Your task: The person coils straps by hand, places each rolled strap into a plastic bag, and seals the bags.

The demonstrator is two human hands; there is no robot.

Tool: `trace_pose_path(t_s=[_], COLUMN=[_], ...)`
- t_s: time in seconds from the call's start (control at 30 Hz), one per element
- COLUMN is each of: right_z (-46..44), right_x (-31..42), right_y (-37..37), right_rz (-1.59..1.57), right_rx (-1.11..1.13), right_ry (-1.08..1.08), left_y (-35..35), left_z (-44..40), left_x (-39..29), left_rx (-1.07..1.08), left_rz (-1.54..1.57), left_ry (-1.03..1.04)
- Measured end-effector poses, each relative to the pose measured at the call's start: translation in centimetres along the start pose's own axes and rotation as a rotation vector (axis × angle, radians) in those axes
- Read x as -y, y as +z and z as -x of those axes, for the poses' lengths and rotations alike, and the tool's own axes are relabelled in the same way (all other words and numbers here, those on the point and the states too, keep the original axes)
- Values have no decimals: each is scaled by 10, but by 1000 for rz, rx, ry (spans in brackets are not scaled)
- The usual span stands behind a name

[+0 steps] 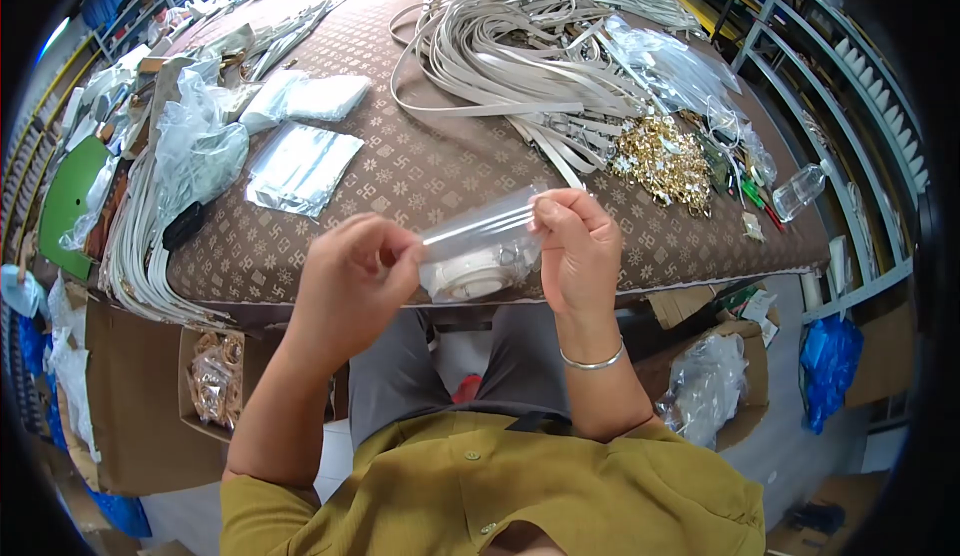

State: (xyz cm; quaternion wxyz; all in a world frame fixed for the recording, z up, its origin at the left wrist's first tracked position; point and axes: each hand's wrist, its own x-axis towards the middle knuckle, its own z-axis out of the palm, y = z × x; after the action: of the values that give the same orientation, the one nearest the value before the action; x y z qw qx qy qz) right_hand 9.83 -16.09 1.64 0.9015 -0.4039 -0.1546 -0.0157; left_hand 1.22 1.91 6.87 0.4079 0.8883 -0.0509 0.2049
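Note:
Between my hands, at the table's near edge, is a clear plastic bag (482,224) with a coiled white strap (478,274) inside its lower part. My left hand (358,278) pinches the bag's left upper edge between thumb and fingertips. At the opposite upper corner, my right hand (577,246) grips the plastic with thumb and bent fingers. The bag's upper part is stretched flat between them. A stack of flat clear bags (303,168) lies beyond my left hand. To the right of my right hand sits a pile of gold-coloured metal fittings (662,163).
Long pale straps (480,56) are heaped across the table (400,171). More straps (140,246) hang over its left edge. A clear bottle (800,192) lies at the right edge beside metal shelving (860,86). Cardboard boxes (188,381) stand below.

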Motion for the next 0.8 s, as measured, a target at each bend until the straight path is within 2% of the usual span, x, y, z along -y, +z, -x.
trace_pose_path(t_s=[0.1, 0.2, 0.27, 0.33, 0.37, 0.43, 0.47, 0.57, 0.63, 0.67, 0.7, 0.73, 0.8], right_z=[5, 12, 11, 15, 13, 16, 19, 28, 31, 33, 36, 39, 41], right_x=[1, 15, 28, 48, 55, 60, 55, 32, 21, 15, 6, -4, -14], right_y=[-2, -14, -15, -4, 11, 40, 45, 49, 60, 65, 71, 77, 85], right_rz=[26, 199, 275, 803, 793, 1166, 1154, 881, 848, 824, 823, 763, 711], right_rx=[-1, 72, 136, 354, 366, 842, 844, 1044, 1140, 1213, 1201, 1178, 1161], right_ry=[40, 125, 137, -118, -141, -586, -598, -60, -40, -15, -30, -24, -53], left_y=[-1, -10, -18, -22, -22, -21, -22, -44, -60, -69, -74, -76, -78], left_z=[6, 9, 10, 11, 11, 14, 17, 30, 40, 48, 54, 60, 72], left_x=[1, 2, -1, -7, -9, -15, -17, -14, -11, -8, -7, -6, -4], left_rx=[-28, -1, 9, 86, 70, 192, 254, 274, 285, 325, 369, 373, 235], left_rz=[-21, -127, -123, -96, -113, -119, -122, -122, -120, -123, -129, -140, -144], left_ry=[37, 249, 309, 384, 397, 460, 487, 402, 369, 287, 207, 220, 131])
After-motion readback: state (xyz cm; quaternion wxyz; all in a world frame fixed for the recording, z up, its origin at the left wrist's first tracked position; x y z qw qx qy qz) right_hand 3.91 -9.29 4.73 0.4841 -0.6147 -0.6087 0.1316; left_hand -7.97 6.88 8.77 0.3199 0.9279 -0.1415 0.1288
